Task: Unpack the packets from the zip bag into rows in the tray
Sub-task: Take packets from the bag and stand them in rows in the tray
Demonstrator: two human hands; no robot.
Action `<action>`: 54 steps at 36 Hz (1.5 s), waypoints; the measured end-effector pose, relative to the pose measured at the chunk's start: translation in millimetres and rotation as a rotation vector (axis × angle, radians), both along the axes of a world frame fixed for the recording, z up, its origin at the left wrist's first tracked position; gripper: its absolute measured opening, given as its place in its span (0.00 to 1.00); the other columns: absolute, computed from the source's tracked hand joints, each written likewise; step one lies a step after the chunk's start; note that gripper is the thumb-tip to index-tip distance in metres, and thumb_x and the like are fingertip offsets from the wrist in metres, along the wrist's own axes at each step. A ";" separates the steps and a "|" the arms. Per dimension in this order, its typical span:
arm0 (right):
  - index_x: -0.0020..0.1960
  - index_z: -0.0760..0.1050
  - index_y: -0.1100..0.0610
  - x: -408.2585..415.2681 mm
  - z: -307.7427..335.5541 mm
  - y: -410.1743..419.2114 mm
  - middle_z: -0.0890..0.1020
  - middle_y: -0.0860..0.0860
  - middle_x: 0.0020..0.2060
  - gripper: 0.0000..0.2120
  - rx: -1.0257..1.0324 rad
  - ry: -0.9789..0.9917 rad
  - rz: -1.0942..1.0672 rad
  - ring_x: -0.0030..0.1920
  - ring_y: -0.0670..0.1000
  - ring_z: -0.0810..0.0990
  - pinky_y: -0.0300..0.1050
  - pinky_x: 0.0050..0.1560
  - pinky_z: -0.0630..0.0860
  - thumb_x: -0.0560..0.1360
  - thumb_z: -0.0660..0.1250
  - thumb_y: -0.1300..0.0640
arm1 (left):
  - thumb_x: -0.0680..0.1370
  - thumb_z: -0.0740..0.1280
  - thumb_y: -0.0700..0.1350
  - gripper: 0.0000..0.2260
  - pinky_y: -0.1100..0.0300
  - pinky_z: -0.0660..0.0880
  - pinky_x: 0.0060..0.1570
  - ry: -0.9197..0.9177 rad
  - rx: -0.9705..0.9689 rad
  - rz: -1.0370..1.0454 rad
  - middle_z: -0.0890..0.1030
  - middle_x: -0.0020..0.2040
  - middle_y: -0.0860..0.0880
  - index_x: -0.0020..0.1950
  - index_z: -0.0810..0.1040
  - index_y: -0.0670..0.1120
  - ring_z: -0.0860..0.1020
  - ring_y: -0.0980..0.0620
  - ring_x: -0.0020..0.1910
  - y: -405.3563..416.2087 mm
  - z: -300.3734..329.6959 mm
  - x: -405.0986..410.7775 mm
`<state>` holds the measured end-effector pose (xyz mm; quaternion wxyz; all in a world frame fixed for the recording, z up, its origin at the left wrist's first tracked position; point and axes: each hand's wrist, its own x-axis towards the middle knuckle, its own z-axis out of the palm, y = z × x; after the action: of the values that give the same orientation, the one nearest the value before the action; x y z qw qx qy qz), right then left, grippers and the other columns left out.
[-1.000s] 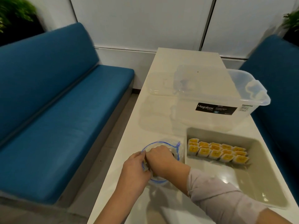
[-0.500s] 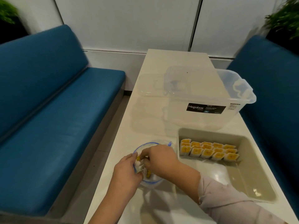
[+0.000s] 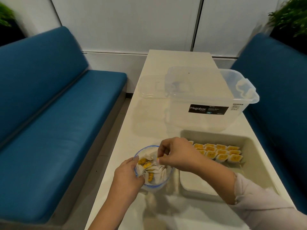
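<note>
Cream table (image 3: pixel 150 113) between blue benches (image 3: pixel 54 130)

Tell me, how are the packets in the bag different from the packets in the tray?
The packets in the zip bag lie jumbled, pointing every way; the packets in the tray stand in neat rows. The bag's packets are bunched inside clear plastic that the left hand holds open, while the right hand pinches one; the tray's packets sit untouched at the far end of the beige tray. Both sets look white with yellow.
</note>
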<state>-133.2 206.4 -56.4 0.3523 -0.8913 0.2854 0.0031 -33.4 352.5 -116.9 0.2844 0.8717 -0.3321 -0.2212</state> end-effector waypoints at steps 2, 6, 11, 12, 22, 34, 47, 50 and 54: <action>0.40 0.77 0.48 -7.3 6.0 -8.1 0.80 0.46 0.36 0.07 0.021 0.003 -0.005 0.33 0.44 0.77 0.39 0.37 0.75 0.68 0.69 0.59 | 0.70 0.71 0.39 0.29 0.69 0.66 0.59 0.005 0.001 0.005 0.74 0.66 0.52 0.70 0.68 0.46 0.74 0.54 0.62 0.3 -0.3 -0.3; 0.45 0.71 0.48 -25.6 20.2 -25.7 0.78 0.48 0.38 0.12 0.038 -0.012 -0.031 0.31 0.46 0.80 0.46 0.39 0.78 0.69 0.68 0.62 | 0.71 0.71 0.40 0.29 0.69 0.66 0.59 0.007 -0.001 0.016 0.73 0.66 0.52 0.71 0.68 0.46 0.73 0.54 0.62 0.0 -1.0 -1.3; 0.43 0.70 0.47 -47.6 33.8 -48.0 0.77 0.44 0.39 0.10 -0.132 0.075 -0.004 0.38 0.45 0.74 0.39 0.40 0.72 0.70 0.68 0.60 | 0.71 0.71 0.40 0.29 0.65 0.67 0.62 -0.002 0.007 0.026 0.73 0.66 0.51 0.71 0.68 0.46 0.73 0.53 0.62 1.0 -1.8 -2.5; 0.43 0.72 0.48 -50.6 34.3 -51.3 0.78 0.44 0.39 0.09 -0.146 0.091 -0.003 0.39 0.46 0.75 0.39 0.41 0.72 0.70 0.68 0.61 | 0.71 0.72 0.40 0.29 0.65 0.68 0.62 -0.006 0.006 0.027 0.74 0.66 0.51 0.71 0.68 0.46 0.73 0.53 0.62 1.0 -1.9 -2.5; 0.52 0.80 0.50 -63.9 1.9 -70.7 0.78 0.48 0.45 0.12 -0.274 0.269 0.033 0.47 0.49 0.77 0.40 0.47 0.72 0.74 0.64 0.63 | 0.71 0.71 0.40 0.29 0.63 0.68 0.61 -0.017 0.016 0.036 0.73 0.67 0.51 0.71 0.68 0.47 0.73 0.52 0.62 -0.4 -1.3 -3.6; 0.65 0.73 0.48 -62.3 -40.5 -64.3 0.76 0.48 0.47 0.22 -0.255 0.212 -0.044 0.47 0.49 0.78 0.39 0.46 0.72 0.77 0.59 0.68 | 0.71 0.71 0.40 0.28 0.65 0.67 0.60 -0.032 0.022 0.028 0.74 0.65 0.50 0.70 0.68 0.46 0.74 0.52 0.62 -0.4 0.9 -6.1; 0.64 0.72 0.49 -50.5 -59.8 -69.4 0.81 0.49 0.49 0.20 -0.309 0.189 -0.122 0.49 0.52 0.79 0.48 0.50 0.77 0.75 0.61 0.65 | 0.71 0.71 0.40 0.29 0.63 0.69 0.61 -0.016 0.026 0.026 0.73 0.66 0.50 0.71 0.68 0.47 0.74 0.53 0.62 -0.5 -1.4 -5.9; 0.64 0.71 0.47 -49.2 -62.7 -69.5 0.81 0.50 0.50 0.19 -0.396 0.211 -0.100 0.51 0.55 0.78 0.51 0.50 0.77 0.76 0.63 0.61 | 0.71 0.71 0.40 0.29 0.63 0.69 0.62 -0.015 0.030 0.025 0.73 0.67 0.50 0.71 0.68 0.47 0.73 0.53 0.63 -0.2 -2.1 -5.3; 0.63 0.70 0.47 -46.9 -66.0 -69.3 0.81 0.51 0.50 0.16 -0.495 0.231 -0.080 0.51 0.56 0.78 0.50 0.49 0.75 0.77 0.61 0.60 | 0.71 0.71 0.40 0.29 0.63 0.69 0.61 -0.012 0.025 0.027 0.73 0.66 0.51 0.71 0.68 0.47 0.73 0.53 0.63 -0.7 -2.2 -5.1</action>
<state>-180.1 137.2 -122.4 0.0888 -0.9319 0.3509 0.0212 -38.4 351.8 -119.1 0.2744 0.8809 -0.3193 -0.2163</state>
